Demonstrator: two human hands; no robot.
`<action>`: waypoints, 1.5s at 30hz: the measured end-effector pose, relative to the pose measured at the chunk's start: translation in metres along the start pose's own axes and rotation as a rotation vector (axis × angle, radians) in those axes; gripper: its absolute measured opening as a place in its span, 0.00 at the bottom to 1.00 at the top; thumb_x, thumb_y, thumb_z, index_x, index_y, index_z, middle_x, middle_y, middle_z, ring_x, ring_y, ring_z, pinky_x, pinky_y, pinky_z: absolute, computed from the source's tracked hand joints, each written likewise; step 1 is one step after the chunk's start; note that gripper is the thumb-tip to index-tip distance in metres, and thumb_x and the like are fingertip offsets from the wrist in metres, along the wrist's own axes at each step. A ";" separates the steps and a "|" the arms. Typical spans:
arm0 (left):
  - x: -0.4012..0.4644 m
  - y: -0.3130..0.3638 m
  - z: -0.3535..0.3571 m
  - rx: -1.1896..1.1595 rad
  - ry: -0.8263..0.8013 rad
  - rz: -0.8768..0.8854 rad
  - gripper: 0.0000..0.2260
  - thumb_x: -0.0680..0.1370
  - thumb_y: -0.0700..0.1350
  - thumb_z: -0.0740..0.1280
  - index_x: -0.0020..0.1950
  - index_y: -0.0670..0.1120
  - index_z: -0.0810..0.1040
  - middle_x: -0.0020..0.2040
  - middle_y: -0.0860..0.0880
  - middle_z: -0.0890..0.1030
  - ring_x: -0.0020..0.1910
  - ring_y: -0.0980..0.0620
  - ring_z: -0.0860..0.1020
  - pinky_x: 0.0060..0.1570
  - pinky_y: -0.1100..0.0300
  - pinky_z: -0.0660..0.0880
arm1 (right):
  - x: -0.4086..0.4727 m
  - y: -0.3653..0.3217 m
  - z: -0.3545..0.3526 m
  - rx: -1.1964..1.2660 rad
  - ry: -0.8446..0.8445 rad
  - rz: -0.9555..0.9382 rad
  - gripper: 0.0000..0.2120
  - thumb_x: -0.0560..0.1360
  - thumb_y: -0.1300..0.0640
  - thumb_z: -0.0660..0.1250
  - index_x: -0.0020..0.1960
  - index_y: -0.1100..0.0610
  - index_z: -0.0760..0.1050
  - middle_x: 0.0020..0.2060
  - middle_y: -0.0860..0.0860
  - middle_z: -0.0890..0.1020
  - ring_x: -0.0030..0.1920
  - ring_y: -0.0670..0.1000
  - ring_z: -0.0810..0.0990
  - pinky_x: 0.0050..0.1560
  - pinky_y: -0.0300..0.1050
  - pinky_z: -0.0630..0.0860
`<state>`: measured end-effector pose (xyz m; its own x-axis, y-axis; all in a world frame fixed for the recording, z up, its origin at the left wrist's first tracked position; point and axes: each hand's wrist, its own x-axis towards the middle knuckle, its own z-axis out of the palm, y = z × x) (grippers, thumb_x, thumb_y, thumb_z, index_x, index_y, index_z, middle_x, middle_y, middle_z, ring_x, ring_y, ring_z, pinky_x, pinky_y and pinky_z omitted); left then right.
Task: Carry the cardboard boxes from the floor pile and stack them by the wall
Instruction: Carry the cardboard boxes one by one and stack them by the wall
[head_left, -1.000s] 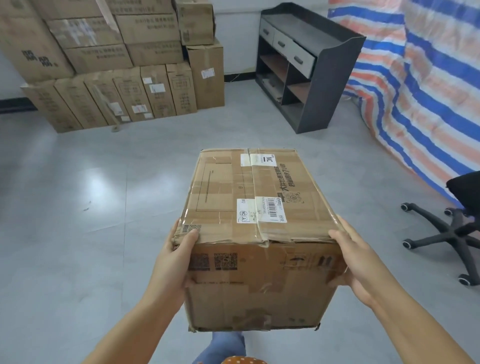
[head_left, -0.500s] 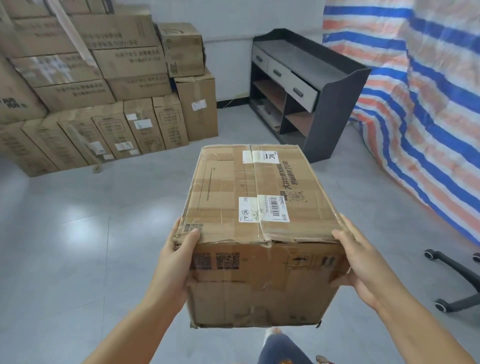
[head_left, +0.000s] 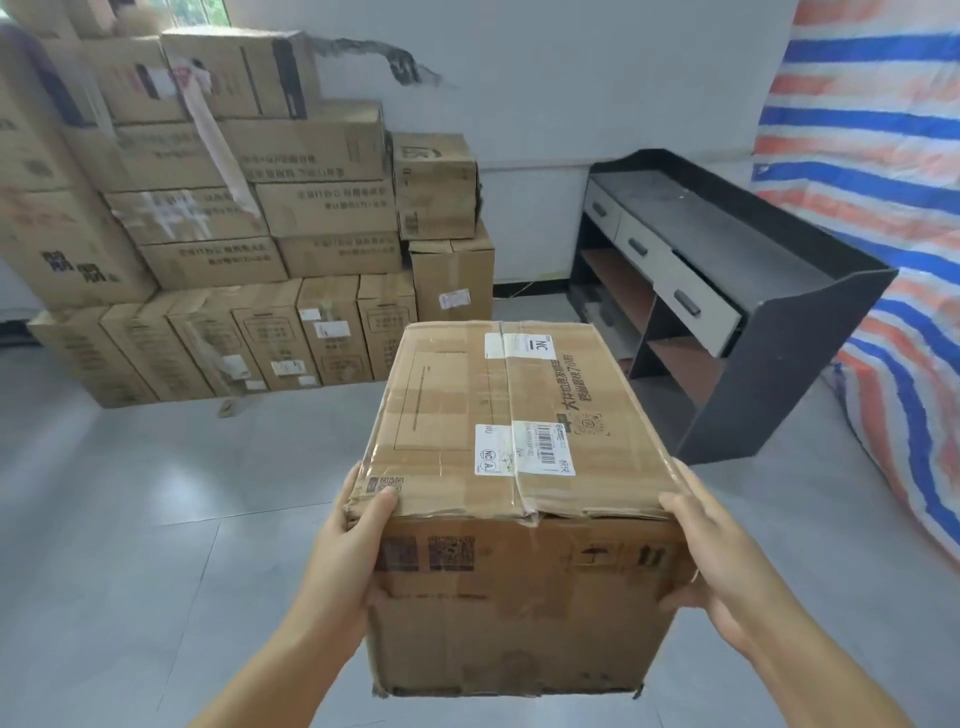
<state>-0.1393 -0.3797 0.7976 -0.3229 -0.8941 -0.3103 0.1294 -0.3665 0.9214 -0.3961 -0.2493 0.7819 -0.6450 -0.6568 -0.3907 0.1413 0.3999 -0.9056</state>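
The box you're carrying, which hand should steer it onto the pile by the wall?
Probably the left hand. It grips the box on the side nearer the stacked boxes, which stand ahead to the left. The right hand grips the far side, toward the black cabinet.

bright even daylight, floor (head_left: 156, 519) glare, blurred, bowed edges.

fingers (head_left: 349, 486) behind carried box (head_left: 498, 415), stacked boxes (head_left: 62, 234) cut off left
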 end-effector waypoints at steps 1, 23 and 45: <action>0.019 0.005 0.008 -0.010 0.017 0.012 0.12 0.81 0.44 0.61 0.60 0.58 0.77 0.50 0.50 0.85 0.44 0.50 0.84 0.27 0.56 0.78 | 0.021 -0.014 0.001 -0.010 -0.020 -0.010 0.19 0.81 0.49 0.54 0.68 0.29 0.64 0.60 0.40 0.78 0.58 0.51 0.77 0.34 0.51 0.79; 0.529 0.230 0.114 0.107 -0.052 0.197 0.18 0.78 0.51 0.63 0.68 0.64 0.69 0.55 0.56 0.83 0.48 0.50 0.83 0.31 0.54 0.68 | 0.457 -0.312 0.119 0.066 -0.035 -0.271 0.20 0.80 0.49 0.54 0.66 0.28 0.65 0.60 0.41 0.79 0.58 0.54 0.77 0.46 0.68 0.79; 0.959 0.451 0.230 0.028 0.161 0.456 0.22 0.76 0.54 0.66 0.70 0.64 0.67 0.56 0.57 0.82 0.44 0.56 0.84 0.31 0.50 0.78 | 0.903 -0.662 0.228 0.078 -0.200 -0.500 0.23 0.81 0.50 0.54 0.71 0.30 0.58 0.69 0.43 0.70 0.61 0.56 0.74 0.41 0.66 0.80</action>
<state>-0.6063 -1.3436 0.9696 -0.0899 -0.9913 0.0965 0.1985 0.0772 0.9771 -0.9008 -1.2528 0.9905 -0.4932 -0.8668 0.0738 -0.0854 -0.0362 -0.9957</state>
